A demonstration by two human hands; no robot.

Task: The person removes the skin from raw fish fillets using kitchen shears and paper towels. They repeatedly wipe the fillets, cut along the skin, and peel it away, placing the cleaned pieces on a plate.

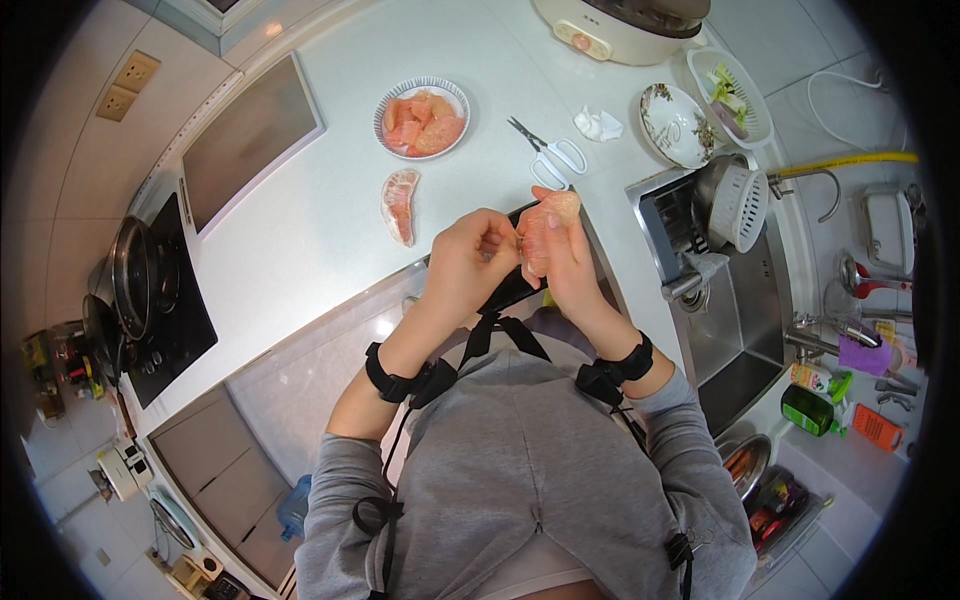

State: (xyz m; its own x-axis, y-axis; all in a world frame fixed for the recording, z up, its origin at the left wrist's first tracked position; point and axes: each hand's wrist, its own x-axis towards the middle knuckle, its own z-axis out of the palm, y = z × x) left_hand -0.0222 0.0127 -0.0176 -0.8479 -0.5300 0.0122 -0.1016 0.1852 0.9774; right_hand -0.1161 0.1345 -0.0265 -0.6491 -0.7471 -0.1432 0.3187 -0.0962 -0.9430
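My right hand (pixel 570 259) holds a partly peeled pomelo segment (pixel 536 236) upright, its pink flesh showing, with the thumb across its front. From the other side my left hand (pixel 474 251) pinches the segment's edge with thumb and fingertips; what exactly lies between them is too small to tell. On the white counter ahead, a second segment (pixel 400 206) still wears pale membrane. Behind it, a striped-rim plate (pixel 381 137) bears several pieces of pink pomelo flesh (pixel 424 124). White-handled scissors (pixel 551 154) lie spread just beyond my right hand.
A crumpled white tissue (pixel 598 124), a patterned bowl (pixel 671 124) and a white basket with greens (pixel 757 97) stand at the right, beside the steel sink (pixel 739 315). A cream electric cooker (pixel 622 34) is at the back. Left are a grey board (pixel 251 142) and a black hob (pixel 176 330).
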